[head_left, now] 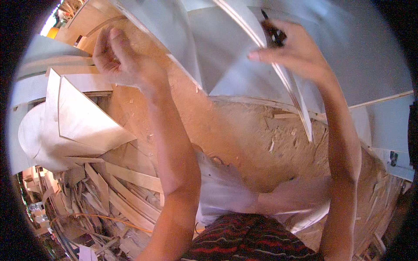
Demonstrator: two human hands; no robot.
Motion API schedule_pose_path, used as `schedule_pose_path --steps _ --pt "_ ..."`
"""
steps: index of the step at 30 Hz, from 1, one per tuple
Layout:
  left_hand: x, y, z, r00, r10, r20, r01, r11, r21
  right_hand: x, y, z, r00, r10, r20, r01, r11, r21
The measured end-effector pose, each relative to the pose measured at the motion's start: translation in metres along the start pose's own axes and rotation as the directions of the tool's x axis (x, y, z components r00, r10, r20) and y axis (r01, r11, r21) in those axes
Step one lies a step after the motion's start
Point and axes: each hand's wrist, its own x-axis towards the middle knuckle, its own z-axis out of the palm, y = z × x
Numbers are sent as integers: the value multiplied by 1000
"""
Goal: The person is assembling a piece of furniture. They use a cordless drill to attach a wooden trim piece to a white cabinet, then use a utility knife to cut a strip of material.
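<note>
My right hand [300,54] is at the upper right, its fingers curled around a small black tool [277,37] with a thin dark tip pointing up. I cannot make out its kind. The thumb reaches across the pale edge of an upright thin panel [287,80]; whether it touches the edge is unclear. My left hand [126,61] is raised at the upper left, slightly blurred. Its fingers bend loosely apart from the thumb, and nothing shows in them. Beside it runs the edge of another grey-white panel [170,56].
Curved pale plywood sheets [87,113] stand at the left, above a heap of wood strips and offcuts [117,187]. An orange cord [100,216] crosses the heap. Brown dusty ground [274,161] with wood chips lies between my arms. A thin wooden strip [381,99] is at the right.
</note>
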Motion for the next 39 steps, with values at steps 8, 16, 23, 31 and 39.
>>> schedule_pose_path --steps 8,16,23,31,39 --pt "2 23 -7 994 -11 -108 69 829 555 -84 19 -9 925 307 224 -281 949 -141" --pt "9 126 -34 875 -405 -265 476 623 620 -147 -99 -59 767 308 562 -360 933 -20" --pt "-20 341 -41 473 -880 -47 847 439 299 -93 -259 -157 831 224 510 -296 953 63" --pt "135 439 108 198 -901 385 712 402 576 -14 -422 -249 941 169 293 -196 978 66" --pt "277 421 228 574 -696 432 771 637 1 47 -467 -305 977 182 111 -197 970 143"
